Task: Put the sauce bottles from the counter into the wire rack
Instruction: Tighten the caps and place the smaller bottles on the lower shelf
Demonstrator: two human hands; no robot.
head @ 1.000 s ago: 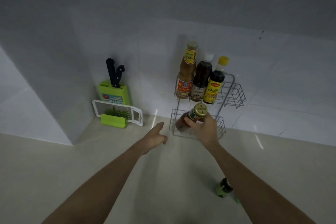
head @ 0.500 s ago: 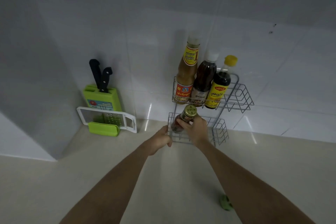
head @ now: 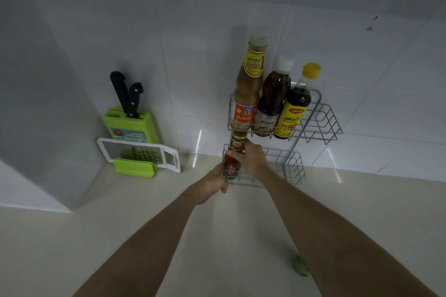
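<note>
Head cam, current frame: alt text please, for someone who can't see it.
Both hands, right hand and left hand, set a small sauce bottle upright in the lower tier of a wire rack on a counter; three taller bottles fill the upper tier.

We record the small sauce bottle [head: 233,159] as partly covered by the right hand [head: 253,160], whose fingers hide its middle; whether its base rests on the lower tier of the wire rack [head: 293,166] we cannot tell. A green object [head: 300,266] on the table [head: 229,236] is mostly concealed behind the right forearm, unidentifiable. Both forearms run off the bottom edge, and the bottle labels' small print is unreadable.
</note>
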